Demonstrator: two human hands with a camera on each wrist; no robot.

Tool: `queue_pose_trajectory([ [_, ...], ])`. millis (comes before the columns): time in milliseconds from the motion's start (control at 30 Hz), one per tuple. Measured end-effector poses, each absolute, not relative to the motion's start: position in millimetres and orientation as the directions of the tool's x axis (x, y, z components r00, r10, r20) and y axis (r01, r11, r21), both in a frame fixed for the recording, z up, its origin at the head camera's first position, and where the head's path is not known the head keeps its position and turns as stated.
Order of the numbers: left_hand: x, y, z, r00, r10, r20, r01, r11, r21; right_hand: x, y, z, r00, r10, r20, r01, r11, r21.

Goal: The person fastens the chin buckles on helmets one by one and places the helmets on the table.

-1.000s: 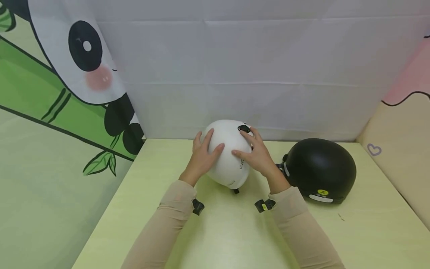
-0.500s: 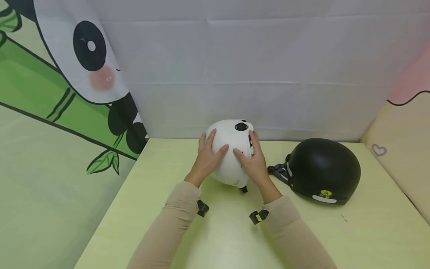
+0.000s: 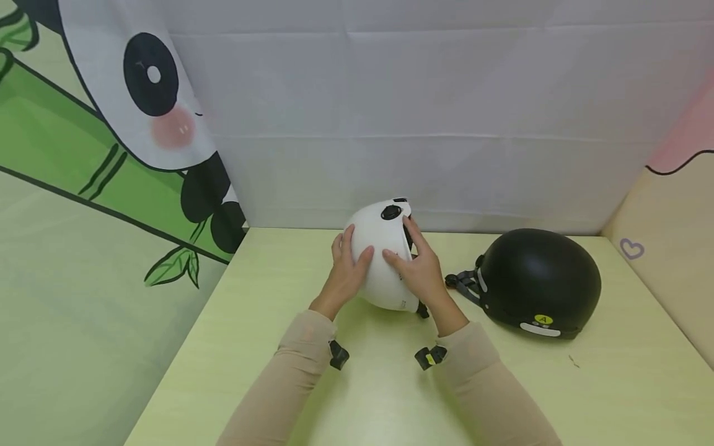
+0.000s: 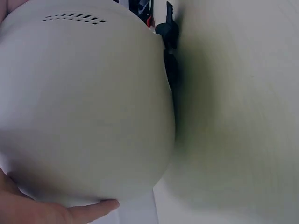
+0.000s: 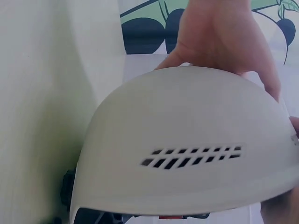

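A white helmet (image 3: 379,260) is held between both hands over the table, its open side turned to the right. Whether it touches the tabletop I cannot tell. My left hand (image 3: 347,272) grips the shell from the left, thumb on the near face. On the other side my right hand (image 3: 421,266) holds it, fingers at the rim and thumb on the shell. A round black vent (image 3: 391,212) shows near the top, and a dark strap end (image 3: 423,310) sticks out low down. Slotted holes (image 5: 191,157) run along the shell in the right wrist view.
A black helmet (image 3: 540,282) with a yellow sticker and grey strap (image 3: 464,284) lies on the table (image 3: 625,378) to the right. Behind stands a white cloth wall (image 3: 413,111). A printed panda-and-bamboo panel (image 3: 111,204) closes the left side, a beige panel (image 3: 669,248) the right.
The white helmet has turned so its rim and open side face further right; the black vent has shifted left. My right hand has moved to the rim, uncovering the black helmet's strap.
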State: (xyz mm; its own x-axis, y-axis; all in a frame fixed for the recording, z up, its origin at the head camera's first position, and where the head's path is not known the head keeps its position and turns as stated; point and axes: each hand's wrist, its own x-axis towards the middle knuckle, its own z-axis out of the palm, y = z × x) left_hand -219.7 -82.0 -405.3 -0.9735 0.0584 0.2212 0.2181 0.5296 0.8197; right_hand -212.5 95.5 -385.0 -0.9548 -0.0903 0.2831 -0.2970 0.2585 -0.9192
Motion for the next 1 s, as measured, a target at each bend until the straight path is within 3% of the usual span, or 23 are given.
queue_pose_trajectory([
  [200, -216.3, -83.1, -415.6, -0.969, 0.076, 0.233, 0.241, 0.483, 0.842, -207.6, 93.0, -378.0, -0.948, -0.122, 0.295, -0.319, 0.357, -0.878],
  [400, -212.3, -86.7, -418.7, -0.969, 0.09, 0.229, 0.244, 0.47, 0.848, -200.0, 90.3, -375.0, -0.944, -0.143, 0.298, -0.331, 0.372, -0.867],
  [1000, -204.9, -101.4, -406.5, -0.941, 0.124, 0.315, 0.334, 0.481, 0.81, -184.7, 81.1, -372.3, -0.936, -0.185, 0.299, -0.341, 0.273, -0.899],
])
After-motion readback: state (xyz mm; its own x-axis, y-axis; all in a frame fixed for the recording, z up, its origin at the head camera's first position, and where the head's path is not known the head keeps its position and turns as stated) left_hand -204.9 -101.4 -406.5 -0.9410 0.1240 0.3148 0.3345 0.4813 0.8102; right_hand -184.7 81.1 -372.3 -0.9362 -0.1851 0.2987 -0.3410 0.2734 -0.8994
